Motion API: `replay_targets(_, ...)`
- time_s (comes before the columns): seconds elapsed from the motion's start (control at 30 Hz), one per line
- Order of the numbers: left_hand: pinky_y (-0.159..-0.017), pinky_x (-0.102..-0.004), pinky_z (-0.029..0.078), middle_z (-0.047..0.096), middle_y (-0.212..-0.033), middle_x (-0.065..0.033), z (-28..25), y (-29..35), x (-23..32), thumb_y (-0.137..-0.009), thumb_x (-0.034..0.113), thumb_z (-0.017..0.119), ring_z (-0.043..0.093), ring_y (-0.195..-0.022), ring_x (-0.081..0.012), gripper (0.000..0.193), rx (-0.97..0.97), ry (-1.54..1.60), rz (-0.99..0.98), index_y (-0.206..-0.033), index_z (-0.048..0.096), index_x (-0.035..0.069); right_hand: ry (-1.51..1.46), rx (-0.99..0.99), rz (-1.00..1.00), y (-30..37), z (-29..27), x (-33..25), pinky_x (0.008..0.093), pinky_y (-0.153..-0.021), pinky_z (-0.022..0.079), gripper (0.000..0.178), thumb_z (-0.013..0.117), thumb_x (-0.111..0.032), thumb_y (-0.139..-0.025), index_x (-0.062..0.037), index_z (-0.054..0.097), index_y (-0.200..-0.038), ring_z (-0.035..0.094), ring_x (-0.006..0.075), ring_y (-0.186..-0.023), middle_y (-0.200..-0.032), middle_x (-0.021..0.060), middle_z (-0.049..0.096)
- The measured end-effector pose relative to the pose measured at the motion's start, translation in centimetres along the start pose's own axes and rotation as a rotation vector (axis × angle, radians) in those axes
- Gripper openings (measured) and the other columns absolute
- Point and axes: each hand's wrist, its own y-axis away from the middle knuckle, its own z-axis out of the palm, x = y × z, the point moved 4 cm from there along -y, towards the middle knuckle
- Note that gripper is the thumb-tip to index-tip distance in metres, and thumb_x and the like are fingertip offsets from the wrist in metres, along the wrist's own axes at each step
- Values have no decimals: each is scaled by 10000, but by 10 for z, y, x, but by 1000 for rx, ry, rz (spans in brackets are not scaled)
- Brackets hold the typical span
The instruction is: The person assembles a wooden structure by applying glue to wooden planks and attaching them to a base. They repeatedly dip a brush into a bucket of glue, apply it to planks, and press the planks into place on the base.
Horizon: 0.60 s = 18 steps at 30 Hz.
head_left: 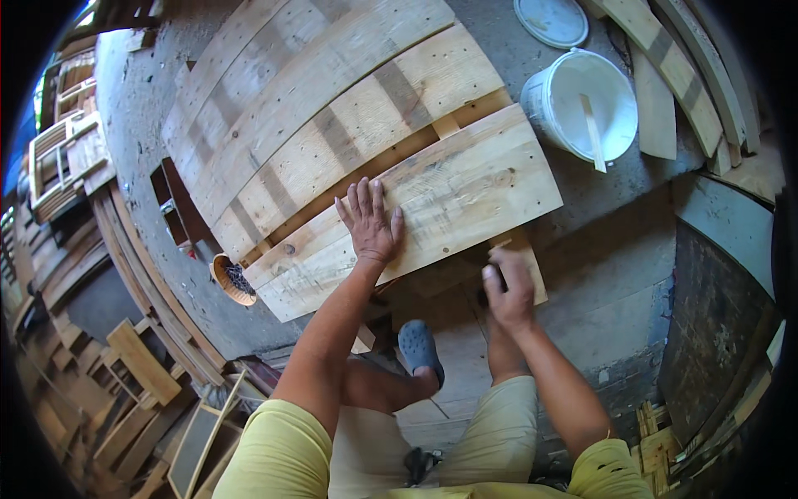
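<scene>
My left hand lies flat with its fingers spread on the nearest wooden plank. That plank is the front one in a slatted wooden panel, with a dark gap between it and the plank behind. Just past the plank's near edge, my right hand is closed. A small pale wooden tip shows above its fingers, but what the hand holds is mostly hidden. A piece of wood sticks out from under the panel beside this hand.
A white bucket with a flat stick in it stands at the right, a round lid behind it. A small bowl of nails sits by the panel's left corner. Scrap wood piles at left; boards lean at right.
</scene>
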Motion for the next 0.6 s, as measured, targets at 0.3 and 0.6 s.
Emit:
replay_targets(0.3, -1211, -617, -38, 267, -1617, -172, 5, -4, 7, -949, 428, 503, 150, -1525, -387, 734, -11, -5, 41, -1563, 277, 95, 450, -839, -266, 43, 187, 45, 473, -879, 544, 274, 517, -154, -918, -63, 698, -1103, 661, 331, -1080, -1157, 160, 691)
replay_targets(0.6, -1212, -602, -30, 258, -1620, -189, 12, -5, 18, -952, 421, 475, 157, -1521, -398, 749, 16, 1, 40, -1581, 237, 92, 368, -595, -185, 45, 230, 128, 452, -689, 575, 220, 535, -208, -921, -107, 696, -1032, 729, 308, -804, -890, 94, 745)
